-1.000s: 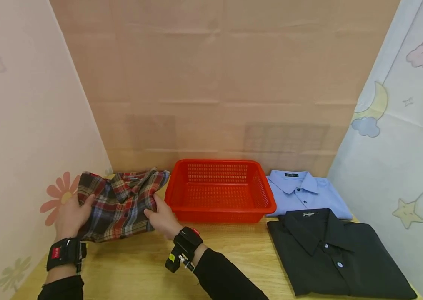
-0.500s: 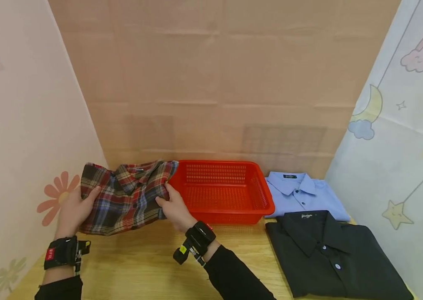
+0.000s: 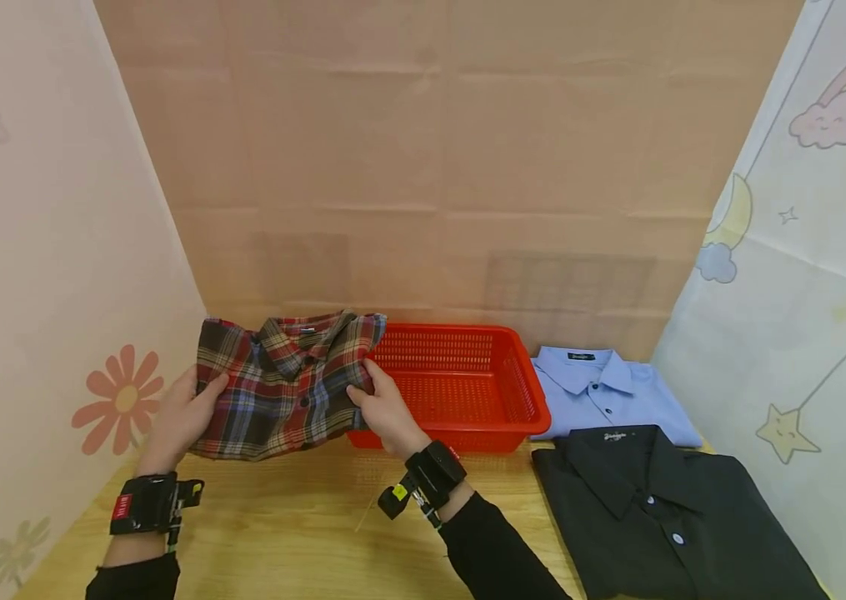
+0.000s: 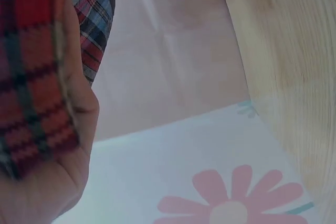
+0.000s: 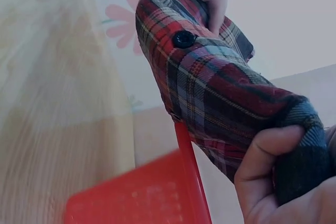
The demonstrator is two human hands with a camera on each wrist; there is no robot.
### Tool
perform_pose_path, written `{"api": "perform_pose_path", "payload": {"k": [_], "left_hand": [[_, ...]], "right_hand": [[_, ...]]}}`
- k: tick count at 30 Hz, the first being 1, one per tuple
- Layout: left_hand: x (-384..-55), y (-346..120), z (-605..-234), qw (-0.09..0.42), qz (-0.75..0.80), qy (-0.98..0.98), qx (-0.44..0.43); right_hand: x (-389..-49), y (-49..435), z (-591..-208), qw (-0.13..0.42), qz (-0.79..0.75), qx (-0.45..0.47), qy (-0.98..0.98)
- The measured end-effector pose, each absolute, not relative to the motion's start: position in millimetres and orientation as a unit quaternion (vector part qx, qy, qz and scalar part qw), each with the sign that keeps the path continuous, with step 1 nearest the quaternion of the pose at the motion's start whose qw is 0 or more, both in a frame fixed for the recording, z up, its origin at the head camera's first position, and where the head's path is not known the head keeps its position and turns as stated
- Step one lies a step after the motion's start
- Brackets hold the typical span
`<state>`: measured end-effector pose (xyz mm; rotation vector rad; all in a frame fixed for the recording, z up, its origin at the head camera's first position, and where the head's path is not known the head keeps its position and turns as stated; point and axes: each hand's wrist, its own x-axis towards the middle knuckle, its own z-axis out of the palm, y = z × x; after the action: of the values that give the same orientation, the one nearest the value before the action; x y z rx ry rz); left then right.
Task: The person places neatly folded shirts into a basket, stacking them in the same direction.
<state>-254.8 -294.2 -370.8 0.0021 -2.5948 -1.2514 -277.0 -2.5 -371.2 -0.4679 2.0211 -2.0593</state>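
Note:
A folded plaid shirt (image 3: pixel 283 400) in red, black and blue is held up off the table between both hands. My left hand (image 3: pixel 181 417) grips its left side, thumb on top; in the left wrist view the cloth (image 4: pixel 31 77) covers part of that hand. The right hand (image 3: pixel 387 410) pinches the shirt's right edge, with curled fingers showing around the cloth in the right wrist view. The shirt's right part overlaps the left end of a red plastic basket (image 3: pixel 460 439), hiding that end in the head view. A black button (image 5: pixel 184 39) shows on the shirt.
Right of the basket lies a folded light blue shirt (image 3: pixel 643 400). In front of it is a folded black shirt (image 3: pixel 693 517), partly overlapping it. Printed side walls and a brown paper back wall (image 3: pixel 423 167) enclose the wooden table (image 3: pixel 280 525).
Both hands have lifted the plaid shirt and carried it to the right, from beside the basket to over its left end. The basket and the other shirts stay in place.

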Motion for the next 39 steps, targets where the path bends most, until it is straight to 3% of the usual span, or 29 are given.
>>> {"api": "perform_pose_path", "payload": {"k": [9,27,39], "left_hand": [[-261.3,-274.9,-376.5,0.120,-0.406,-0.905,-0.039],[-280.3,-218.7,-382.9,0.181,-0.453,-0.870,-0.069],[-285.9,-196.2,-388.7,0.189,-0.458,-0.864,-0.089]], "right_hand": [[-278.0,28.1,-371.7,0.102,-0.701,-0.143,0.691],[-283.8,90.9,-370.2,0.068,-0.681,-0.103,0.721],[-281.8,114.5,-373.9,0.055,-0.660,-0.082,0.745]]}}
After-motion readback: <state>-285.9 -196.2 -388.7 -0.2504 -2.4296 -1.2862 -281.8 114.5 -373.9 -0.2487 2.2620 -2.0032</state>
